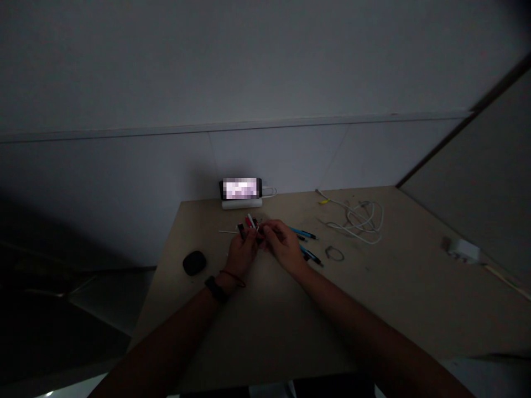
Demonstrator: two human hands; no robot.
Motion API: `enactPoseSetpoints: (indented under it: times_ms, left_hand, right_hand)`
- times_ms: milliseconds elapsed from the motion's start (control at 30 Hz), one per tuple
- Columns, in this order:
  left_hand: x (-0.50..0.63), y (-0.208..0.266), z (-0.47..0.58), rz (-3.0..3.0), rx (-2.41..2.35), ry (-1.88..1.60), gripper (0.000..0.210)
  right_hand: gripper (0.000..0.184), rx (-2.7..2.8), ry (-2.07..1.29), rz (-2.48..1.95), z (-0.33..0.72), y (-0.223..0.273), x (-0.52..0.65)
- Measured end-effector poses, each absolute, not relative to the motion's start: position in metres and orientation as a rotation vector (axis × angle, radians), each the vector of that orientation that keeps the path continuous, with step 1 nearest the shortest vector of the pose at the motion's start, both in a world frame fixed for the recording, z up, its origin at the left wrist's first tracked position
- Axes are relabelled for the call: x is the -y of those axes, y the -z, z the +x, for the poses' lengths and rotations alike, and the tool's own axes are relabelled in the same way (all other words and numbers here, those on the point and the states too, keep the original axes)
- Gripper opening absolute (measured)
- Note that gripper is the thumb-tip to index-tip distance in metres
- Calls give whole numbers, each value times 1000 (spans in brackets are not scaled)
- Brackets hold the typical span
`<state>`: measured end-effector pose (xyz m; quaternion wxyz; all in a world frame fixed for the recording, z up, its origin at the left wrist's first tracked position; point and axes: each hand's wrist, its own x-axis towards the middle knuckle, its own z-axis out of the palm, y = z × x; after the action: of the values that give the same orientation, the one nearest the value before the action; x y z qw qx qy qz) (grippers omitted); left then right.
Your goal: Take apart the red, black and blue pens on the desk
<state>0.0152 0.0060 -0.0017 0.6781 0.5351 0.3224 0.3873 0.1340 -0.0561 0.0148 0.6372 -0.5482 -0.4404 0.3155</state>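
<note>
My left hand (243, 250) and my right hand (285, 243) meet over the middle of the table, fingertips pinched together and almost touching. Whatever small piece lies between them is too dark to name. A dark stick-like piece (241, 230) shows at my left fingers. Just beyond the fingertips are a white stick-like piece (250, 220) and a red piece (248, 221), partly hidden. Beside my right hand lie a blue pen (306, 233) and a second blue pen (311, 256), both partly covered by the hand. A thin white stick (228, 231) lies left of my left hand.
A phone (241, 189) with a lit screen leans on a white stand (241, 204) by the wall. A black rounded case (194, 263) sits left. To the right are a small loop (334, 254), a tangled white cable (360, 221) and a white box (464, 251).
</note>
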Motion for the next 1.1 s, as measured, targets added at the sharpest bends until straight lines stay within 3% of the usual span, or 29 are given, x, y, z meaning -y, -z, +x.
enactPoseSetpoints:
  times_ms: [267,500,967,1100]
  left_hand:
    - [-8,6,15,1284,-733,-880,46]
    - [-4,0,15,1266,-713,-843,48]
    - [-1,-7,15,1164,-706,-827,49]
    - [-2,-5,15,1194,-718,-840,48]
  right_hand:
    - [34,1098,-689,-1278,132,-16,59]
    - [37,1066,-422,-1377,145,-11,52]
    - [24,1526,-158,-1732,148,-8,53]
    - [38,1437,-215,-1649,148,-9,53]
